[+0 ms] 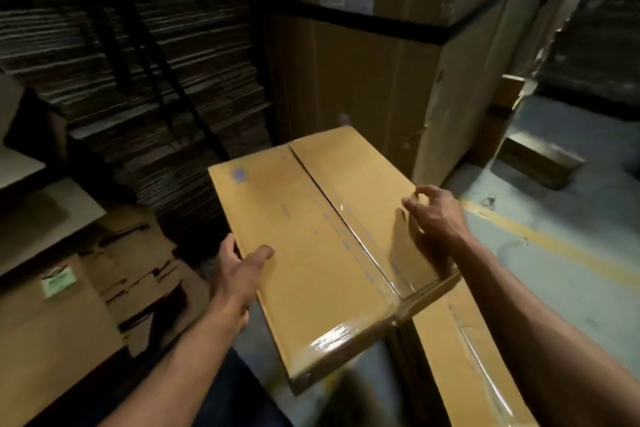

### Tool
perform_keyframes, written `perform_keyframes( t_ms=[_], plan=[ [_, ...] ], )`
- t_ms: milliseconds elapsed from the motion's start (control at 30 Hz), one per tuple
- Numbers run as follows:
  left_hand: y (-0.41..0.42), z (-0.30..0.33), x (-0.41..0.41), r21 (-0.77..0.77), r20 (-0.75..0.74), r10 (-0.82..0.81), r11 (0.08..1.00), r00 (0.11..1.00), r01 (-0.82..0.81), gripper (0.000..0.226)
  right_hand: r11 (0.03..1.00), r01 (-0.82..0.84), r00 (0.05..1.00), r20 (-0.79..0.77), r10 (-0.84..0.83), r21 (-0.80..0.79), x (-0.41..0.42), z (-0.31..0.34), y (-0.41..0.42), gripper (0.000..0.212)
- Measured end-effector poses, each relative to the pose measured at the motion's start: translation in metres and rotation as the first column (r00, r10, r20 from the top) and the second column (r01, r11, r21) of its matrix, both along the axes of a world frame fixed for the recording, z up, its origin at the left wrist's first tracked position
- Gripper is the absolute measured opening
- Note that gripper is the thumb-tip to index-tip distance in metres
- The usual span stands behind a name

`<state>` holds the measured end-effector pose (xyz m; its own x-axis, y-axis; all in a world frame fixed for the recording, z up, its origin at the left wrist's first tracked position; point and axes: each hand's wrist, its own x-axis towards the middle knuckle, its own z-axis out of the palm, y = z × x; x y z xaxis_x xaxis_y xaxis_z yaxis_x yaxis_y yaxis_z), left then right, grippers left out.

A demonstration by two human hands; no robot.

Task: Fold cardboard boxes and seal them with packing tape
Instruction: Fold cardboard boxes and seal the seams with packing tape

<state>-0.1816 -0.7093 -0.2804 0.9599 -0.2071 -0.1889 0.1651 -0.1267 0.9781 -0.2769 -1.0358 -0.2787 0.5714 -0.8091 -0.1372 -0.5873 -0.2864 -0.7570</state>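
Note:
A closed brown cardboard box [304, 246] sits in the middle of the view, tilted, its flaps meeting in a centre seam. Clear packing tape [367, 246] runs along the near part of the seam and over the front edge. My left hand [239, 270] grips the box's left edge, thumb on top and fingers below. My right hand [433, 211] hovers over the box's right edge with fingers loosely curled, and I cannot see it holding anything. The box rests partly on another taped box [474, 357] at lower right. No tape roll is visible.
A tall stack of flat cardboard sheets [156, 62] stands at back left. Large strapped cartons [363, 62] rise behind the box. Flattened boxes [69, 305] lie at left. Grey floor with a yellow line [554, 246] is at right, with a small box [540, 159] on it.

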Motion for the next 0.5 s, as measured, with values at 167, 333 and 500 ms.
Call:
perform_keyframes(
  t_ms=[167, 333, 500],
  plan=[
    [-0.128, -0.118, 0.002, 0.059, -0.139, -0.200, 0.976, 0.970, 0.210, 0.061, 0.984, 0.178, 0.981, -0.079, -0.179, -0.020, -0.073, -0.095, -0.101, 0.045],
    [-0.222, -0.199, -0.021, 0.192, -0.174, -0.356, 0.902, 0.918, 0.386, 0.054, 0.948, 0.316, 0.933, -0.165, -0.319, -0.046, -0.137, -0.182, -0.164, 0.041],
    [-0.274, -0.262, -0.036, 0.261, -0.189, -0.427, 0.846, 0.884, 0.465, 0.060, 0.953, 0.271, 0.916, -0.269, -0.299, -0.139, -0.166, -0.243, -0.193, 0.048]
  ],
)
